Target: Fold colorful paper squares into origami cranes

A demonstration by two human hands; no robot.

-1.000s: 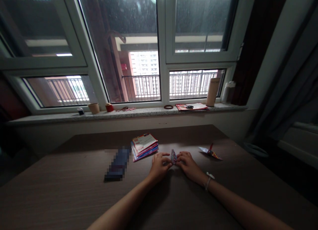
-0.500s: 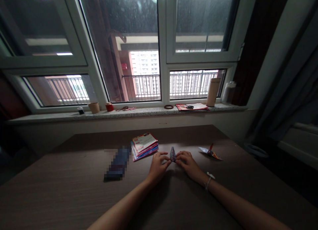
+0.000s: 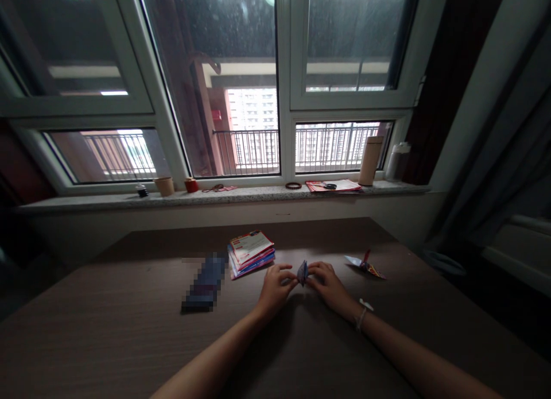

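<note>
Between my hands a small folded piece of paper (image 3: 302, 272), bluish and patterned, stands upright with a pointed top. My left hand (image 3: 278, 285) pinches its lower left side between thumb and fingertips. On the other side my right hand (image 3: 325, 281) has its thumb and fingers at the paper's right edge, closed on it. A folded paper crane (image 3: 365, 265), white, red and yellow, lies to the right of my right hand. Beyond my left hand is a stack of coloured paper sheets (image 3: 252, 254).
A dark, pixelated flat object (image 3: 205, 284) lies left of the stack on the brown table (image 3: 107, 330). Along the windowsill (image 3: 253, 196) stand a paper cup (image 3: 164, 186), a red spool (image 3: 191, 185), a bracelet (image 3: 293, 186), scissors (image 3: 329, 186) on papers, a tan flask (image 3: 371, 161) and a bottle (image 3: 398, 161).
The folded paper has turned and tilted slightly to the right between my fingers. Both hands stay nearly in place, and the view has shifted a little.
</note>
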